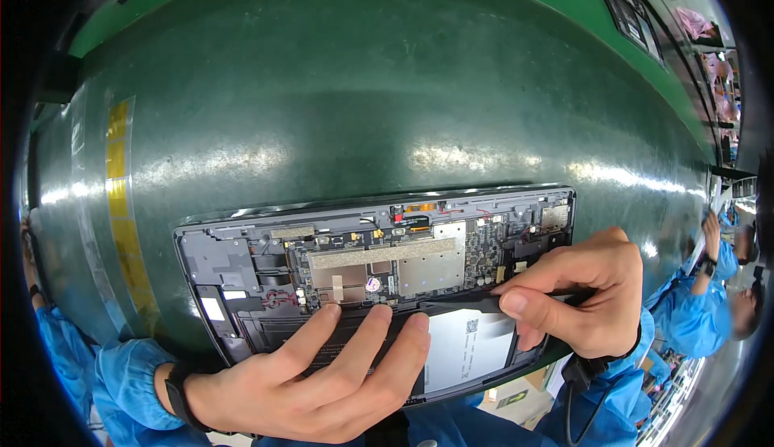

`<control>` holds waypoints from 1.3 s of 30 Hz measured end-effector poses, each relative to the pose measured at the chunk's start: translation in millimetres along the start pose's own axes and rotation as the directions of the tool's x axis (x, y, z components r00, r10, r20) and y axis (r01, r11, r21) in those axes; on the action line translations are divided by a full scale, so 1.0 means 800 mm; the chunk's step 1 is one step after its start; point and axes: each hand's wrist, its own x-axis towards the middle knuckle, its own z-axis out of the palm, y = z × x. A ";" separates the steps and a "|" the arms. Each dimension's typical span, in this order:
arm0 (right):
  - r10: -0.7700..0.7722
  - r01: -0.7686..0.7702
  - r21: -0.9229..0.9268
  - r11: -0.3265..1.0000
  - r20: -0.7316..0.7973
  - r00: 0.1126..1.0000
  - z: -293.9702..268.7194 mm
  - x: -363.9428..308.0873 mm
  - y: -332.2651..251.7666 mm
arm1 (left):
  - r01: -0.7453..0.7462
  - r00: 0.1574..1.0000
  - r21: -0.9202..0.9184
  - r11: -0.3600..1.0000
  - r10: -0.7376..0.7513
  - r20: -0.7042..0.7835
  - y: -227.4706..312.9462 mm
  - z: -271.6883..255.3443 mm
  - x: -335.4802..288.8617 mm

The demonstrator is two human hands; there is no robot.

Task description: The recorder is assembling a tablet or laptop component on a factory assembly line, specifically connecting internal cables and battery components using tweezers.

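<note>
Opened grey device [431,274] (circuitry [482,257] bare): left hand [322,386] spread, right hand [587,295] pinching dark tool [459,307].

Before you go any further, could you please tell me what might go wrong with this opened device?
The dark tool in the right hand points toward the left hand, so a slip might jab it. The tool also lies along the lower edge of the exposed circuit board, so it could scrape small parts there. The pale labelled panel lies just below the tool in the picture and might get scratched.
</note>
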 end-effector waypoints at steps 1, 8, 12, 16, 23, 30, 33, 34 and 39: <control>0.004 -0.004 0.009 1.000 0.001 1.000 0.001 0.001 0.001 | 0.001 1.000 0.000 1.000 -0.001 0.001 -0.001 0.001 0.000; 0.035 -0.034 -0.034 0.999 0.018 0.999 0.002 0.004 -0.001 | 0.002 1.000 0.001 1.000 -0.002 0.007 -0.001 0.001 -0.003; 0.079 -0.079 -0.006 0.997 -0.012 0.997 0.002 -0.001 -0.009 | 0.008 1.000 -0.009 1.000 -0.008 -0.006 0.000 -0.002 -0.001; 0.094 -0.094 -0.015 0.995 0.021 0.995 0.001 0.002 -0.004 | 0.007 1.000 0.010 1.000 -0.007 0.003 0.001 0.000 -0.001; -0.287 0.276 -0.252 0.928 -0.007 0.958 -0.007 -0.002 0.010 | 0.052 0.999 -0.002 0.999 -0.052 -0.014 0.004 -0.001 0.003; -0.790 0.680 -0.599 0.423 0.124 0.601 0.009 -0.013 0.031 | 0.015 0.999 0.059 0.998 -0.012 -0.048 -0.002 0.001 0.001; -0.749 0.671 -0.683 0.288 0.276 0.602 0.021 -0.010 0.017 | 0.006 0.997 0.051 0.999 -0.002 -0.077 -0.006 0.001 -0.001; -0.750 0.682 -0.690 0.241 0.313 0.583 0.028 0.000 0.016 | -0.023 0.996 0.051 0.998 0.027 -0.085 -0.008 0.001 -0.003; -0.697 0.707 -0.689 0.161 0.427 0.576 0.040 0.014 0.025 | -0.022 0.995 0.073 0.997 0.029 -0.097 -0.006 0.004 -0.006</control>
